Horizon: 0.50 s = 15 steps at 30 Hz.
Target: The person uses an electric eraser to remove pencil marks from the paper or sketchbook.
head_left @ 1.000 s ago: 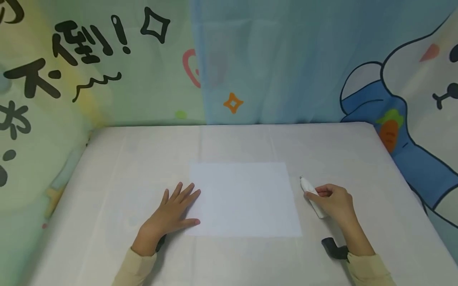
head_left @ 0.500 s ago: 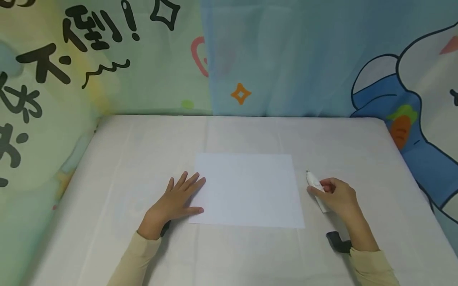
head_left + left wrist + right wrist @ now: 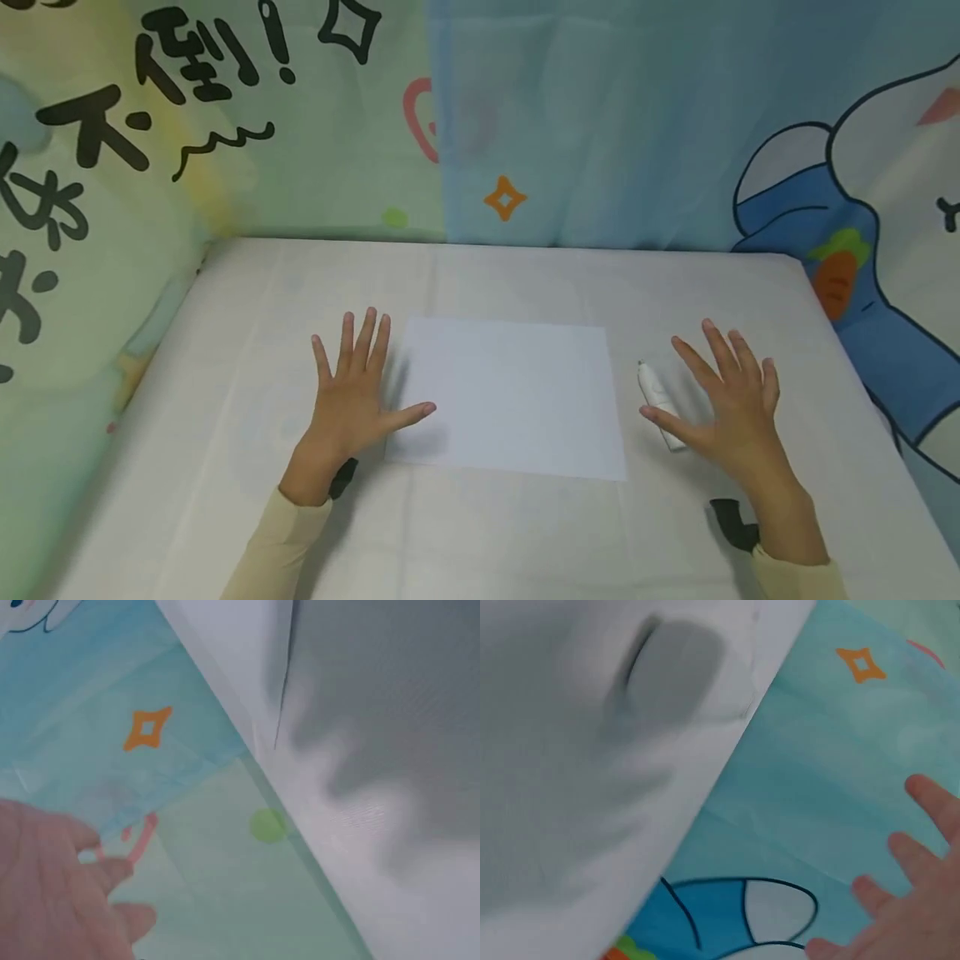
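Observation:
A blank white sheet of paper (image 3: pixel 517 400) lies flat on the white-covered table. My left hand (image 3: pixel 348 408) hovers palm down at its left edge, fingers straight and thumb spread over the paper, with a shadow beneath. To the right of the sheet lies a slim white tube (image 3: pixel 652 386) with a narrow tip pointing away from me. Above and beside it my right hand (image 3: pixel 735 417) is held up with fingers spread, holding nothing; its thumb overlaps the tube in the head view. In the right wrist view the tube (image 3: pixel 682 675) is dim in the hand's shadow.
A white cloth (image 3: pixel 495 533) covers the table. Behind its far edge hangs a printed curtain (image 3: pixel 600 125) with cartoon figures and lettering. Black straps or mounts (image 3: pixel 735 523) sit at both wrists.
My right hand has let go of the tube, opened and moved right, leaving the tube on the table. My left hand has lifted off the paper and shifted slightly left.

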{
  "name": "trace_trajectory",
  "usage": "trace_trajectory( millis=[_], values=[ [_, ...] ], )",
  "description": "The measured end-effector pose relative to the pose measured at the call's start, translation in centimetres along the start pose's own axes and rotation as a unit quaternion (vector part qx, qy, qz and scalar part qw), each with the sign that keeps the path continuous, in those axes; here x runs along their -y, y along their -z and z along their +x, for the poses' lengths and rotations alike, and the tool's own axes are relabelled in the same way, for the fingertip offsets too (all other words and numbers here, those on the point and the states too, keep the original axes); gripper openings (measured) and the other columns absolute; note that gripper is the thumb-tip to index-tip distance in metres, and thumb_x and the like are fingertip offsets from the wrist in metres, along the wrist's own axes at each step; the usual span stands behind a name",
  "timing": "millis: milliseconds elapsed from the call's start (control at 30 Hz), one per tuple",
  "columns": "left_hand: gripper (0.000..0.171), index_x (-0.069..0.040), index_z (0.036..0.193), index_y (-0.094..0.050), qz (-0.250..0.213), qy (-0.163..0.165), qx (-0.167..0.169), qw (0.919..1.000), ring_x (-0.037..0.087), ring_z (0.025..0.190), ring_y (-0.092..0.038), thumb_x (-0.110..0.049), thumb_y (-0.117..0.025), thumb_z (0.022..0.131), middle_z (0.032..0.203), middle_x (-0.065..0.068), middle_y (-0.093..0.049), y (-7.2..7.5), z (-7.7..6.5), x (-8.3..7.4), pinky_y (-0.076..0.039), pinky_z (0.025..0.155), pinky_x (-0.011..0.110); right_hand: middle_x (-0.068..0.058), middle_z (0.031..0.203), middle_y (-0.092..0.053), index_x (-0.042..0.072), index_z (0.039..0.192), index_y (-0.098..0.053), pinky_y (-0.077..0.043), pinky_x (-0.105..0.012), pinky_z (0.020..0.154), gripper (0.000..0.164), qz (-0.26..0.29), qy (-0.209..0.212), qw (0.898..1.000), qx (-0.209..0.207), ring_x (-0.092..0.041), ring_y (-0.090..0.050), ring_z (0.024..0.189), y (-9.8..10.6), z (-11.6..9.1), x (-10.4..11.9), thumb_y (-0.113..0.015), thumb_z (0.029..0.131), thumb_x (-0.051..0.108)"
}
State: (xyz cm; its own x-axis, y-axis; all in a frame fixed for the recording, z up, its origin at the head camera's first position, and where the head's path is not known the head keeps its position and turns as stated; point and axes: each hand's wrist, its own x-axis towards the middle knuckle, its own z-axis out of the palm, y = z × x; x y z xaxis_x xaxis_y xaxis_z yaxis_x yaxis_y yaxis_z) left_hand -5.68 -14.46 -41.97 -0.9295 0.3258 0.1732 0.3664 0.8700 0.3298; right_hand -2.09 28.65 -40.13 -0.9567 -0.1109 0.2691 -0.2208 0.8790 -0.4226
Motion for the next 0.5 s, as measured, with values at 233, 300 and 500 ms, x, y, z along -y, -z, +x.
trace_trajectory(
  millis=[233, 300, 500],
  values=[
    [0.109, -0.028, 0.157, -0.017, 0.062, 0.033, -0.001, 0.9975, 0.034, 0.150, 0.008, -0.087, -0.049, 0.071, 0.165, 0.001, -0.009, -0.1, -2.2, -0.2, 0.011, 0.108, 0.071, -0.005, 0.160, 0.028, 0.032, 0.157, 0.001, 0.018, -0.073, 0.103, 0.118, -0.108, -0.006, 0.988, 0.114, -0.036, 0.025, 0.145, -1.4, -1.1, 0.4, -0.067, 0.071, 0.074],
    [0.109, -0.030, 0.157, -0.017, 0.055, 0.043, 0.016, 0.9974, 0.032, 0.150, 0.010, -0.086, -0.051, 0.070, 0.165, 0.000, -0.007, -0.2, -2.6, 0.0, 0.012, 0.109, 0.070, -0.004, 0.160, 0.028, 0.035, 0.157, 0.003, 0.018, -0.074, 0.103, 0.117, -0.106, 0.005, 0.988, 0.115, -0.034, 0.026, 0.145, -2.0, -1.4, 0.5, -0.066, 0.071, 0.075],
    [0.109, -0.031, 0.157, -0.019, 0.014, 0.038, 0.025, 0.9989, 0.032, 0.150, 0.009, -0.096, -0.018, 0.070, 0.165, 0.001, -0.006, -0.9, -2.5, 0.0, 0.014, 0.109, 0.068, -0.001, 0.160, 0.028, 0.039, 0.156, 0.005, 0.018, -0.073, 0.103, 0.114, -0.109, 0.022, 0.988, 0.105, -0.029, 0.026, 0.146, -2.3, -1.7, 0.3, -0.063, 0.072, 0.077]
  ],
)
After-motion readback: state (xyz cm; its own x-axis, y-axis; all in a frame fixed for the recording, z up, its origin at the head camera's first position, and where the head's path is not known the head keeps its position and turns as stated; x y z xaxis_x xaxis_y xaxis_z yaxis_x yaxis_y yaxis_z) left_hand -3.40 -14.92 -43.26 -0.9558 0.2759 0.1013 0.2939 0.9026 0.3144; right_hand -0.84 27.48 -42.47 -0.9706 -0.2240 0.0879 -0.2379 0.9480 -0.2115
